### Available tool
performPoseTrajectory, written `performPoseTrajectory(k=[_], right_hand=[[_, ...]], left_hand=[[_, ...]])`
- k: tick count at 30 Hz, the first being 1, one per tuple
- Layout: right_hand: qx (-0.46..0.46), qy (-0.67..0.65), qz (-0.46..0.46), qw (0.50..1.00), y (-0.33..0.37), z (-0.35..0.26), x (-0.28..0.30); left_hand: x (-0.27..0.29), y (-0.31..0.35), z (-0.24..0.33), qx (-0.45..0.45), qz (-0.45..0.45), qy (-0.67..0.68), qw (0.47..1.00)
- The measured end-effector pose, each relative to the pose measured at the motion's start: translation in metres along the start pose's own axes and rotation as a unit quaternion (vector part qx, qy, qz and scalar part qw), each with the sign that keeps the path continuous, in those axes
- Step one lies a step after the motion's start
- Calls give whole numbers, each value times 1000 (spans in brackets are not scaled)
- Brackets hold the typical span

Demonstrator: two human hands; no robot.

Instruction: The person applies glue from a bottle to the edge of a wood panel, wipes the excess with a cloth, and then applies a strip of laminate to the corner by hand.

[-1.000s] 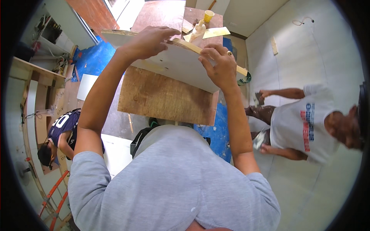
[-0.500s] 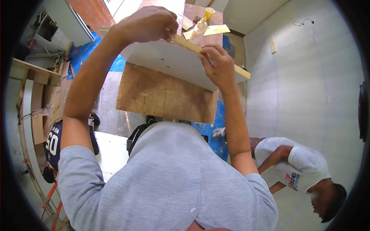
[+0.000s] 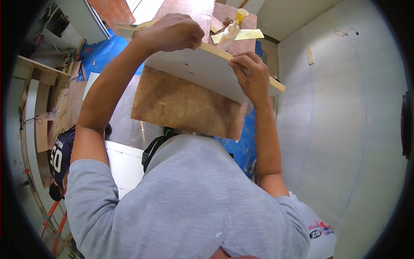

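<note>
Pale, straight, wood-coloured strip (image 3: 215, 51) is running along the upper edge of a white, flat, upright panel (image 3: 194, 69); its far end is sticking out past the right hand (image 3: 251, 73); that hand is pinching the strip between thumb and fingertips; the left hand (image 3: 174, 33) is curling closed over the same edge, clasping the strip further left, its palm side staying out of view.

Step in hand, as I am judging it: seating the strip along the panel's edge; the next move is probably calling for even finger pressure and a flush line, with the panel being kept steady.

Below, a brown, rectangular plywood board (image 3: 185, 101) is lying on the near side of the panel; beyond, a whitish, nozzle-topped plastic bottle (image 3: 228, 36) is standing near a small yellow cup (image 3: 242, 15) and a flat, pale-yellow piece (image 3: 248, 34).

Further out, blue sheeting (image 3: 246, 146) is covering part of the floor; at left, a co-worker in a dark, numbered jersey (image 3: 60, 151) is bending; at lower right, a white printed shirt (image 3: 317, 228) is showing.
</note>
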State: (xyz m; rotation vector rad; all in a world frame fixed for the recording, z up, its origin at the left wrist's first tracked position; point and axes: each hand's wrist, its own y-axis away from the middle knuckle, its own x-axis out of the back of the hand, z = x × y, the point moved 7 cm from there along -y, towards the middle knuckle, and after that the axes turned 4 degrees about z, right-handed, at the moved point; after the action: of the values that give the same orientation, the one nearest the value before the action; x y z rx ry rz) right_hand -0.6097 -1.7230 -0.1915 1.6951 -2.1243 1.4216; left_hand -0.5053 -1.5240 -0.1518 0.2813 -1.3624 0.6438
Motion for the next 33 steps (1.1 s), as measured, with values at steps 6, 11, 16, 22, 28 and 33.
performPoseTrajectory(k=[6, 11, 16, 22, 28, 33], right_hand=[[-46, -25, -30, 998, -3, 5, -4], [34, 35, 9, 999, -22, -21, 2], [-40, -69, -73, 994, -30, -22, -33], [-13, -62, -55, 996, -27, -19, -41], [-42, -42, -65, 996, -30, -16, -39], [-33, -34, -77, 996, -32, -20, -39]], left_hand=[[-4, 3, -7, -17, 42, 30, 999], [-2, 0, 1, 32, 8, 25, 999], [-1, 2, 1, 26, 15, 26, 999], [-2, 4, -9, 67, -27, 79, 994], [17, 5, -6, 21, -4, 17, 1000], [13, -4, 4, 11, -21, -104, 994]])
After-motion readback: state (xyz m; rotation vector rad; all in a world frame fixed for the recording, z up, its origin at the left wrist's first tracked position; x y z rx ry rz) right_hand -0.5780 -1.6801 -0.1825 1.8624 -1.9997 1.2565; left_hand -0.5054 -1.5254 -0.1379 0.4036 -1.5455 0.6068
